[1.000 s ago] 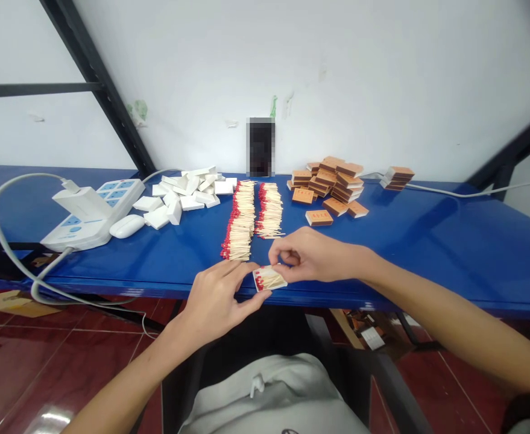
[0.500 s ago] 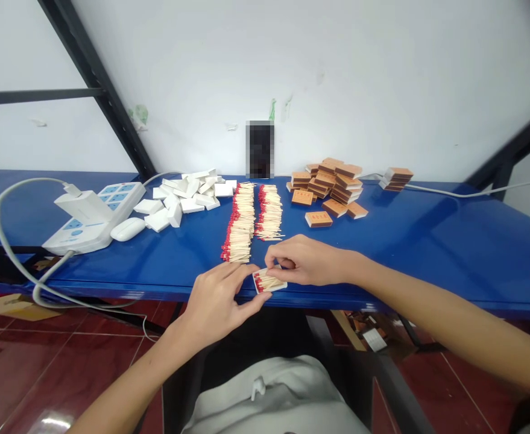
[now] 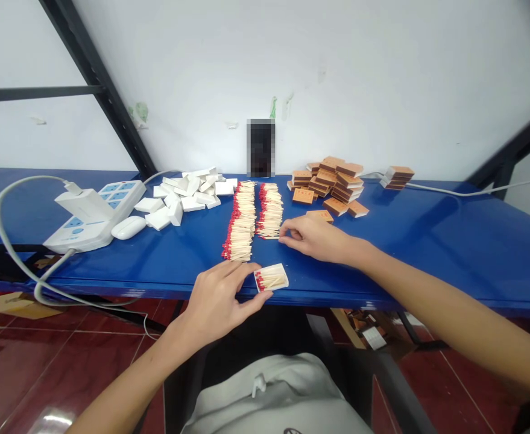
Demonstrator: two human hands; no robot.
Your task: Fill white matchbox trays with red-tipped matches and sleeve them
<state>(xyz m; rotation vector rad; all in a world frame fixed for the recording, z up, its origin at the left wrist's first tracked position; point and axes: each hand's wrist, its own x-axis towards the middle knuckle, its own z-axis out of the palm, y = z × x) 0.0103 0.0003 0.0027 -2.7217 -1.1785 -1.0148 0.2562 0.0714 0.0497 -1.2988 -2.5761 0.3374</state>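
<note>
Near the shelf's front edge, my left hand (image 3: 222,298) grips a small white matchbox tray (image 3: 284,270) between thumb and fingers. Red-headed matches (image 3: 270,279) lie inside the tray, heads to the left. Beyond it, my right hand (image 3: 312,237) is closed in a pinch at the near end of the shorter row of matches (image 3: 271,208). Its fingertips meet the stick end of a match (image 3: 270,237). To the left runs a longer row of matches (image 3: 242,220), heads also leftward.
White empty trays (image 3: 187,193) are heaped at the left, beside a power strip (image 3: 124,196) with cables and a white rounded case (image 3: 129,228). Orange matchbox sleeves (image 3: 328,178) pile up at the right, near a small stack of matchboxes (image 3: 398,176). A pixelated dark object (image 3: 260,147) leans on the wall.
My right hand has moved from the tray up and away to the near end of the shorter match row. My left hand stays in place holding the tray.
</note>
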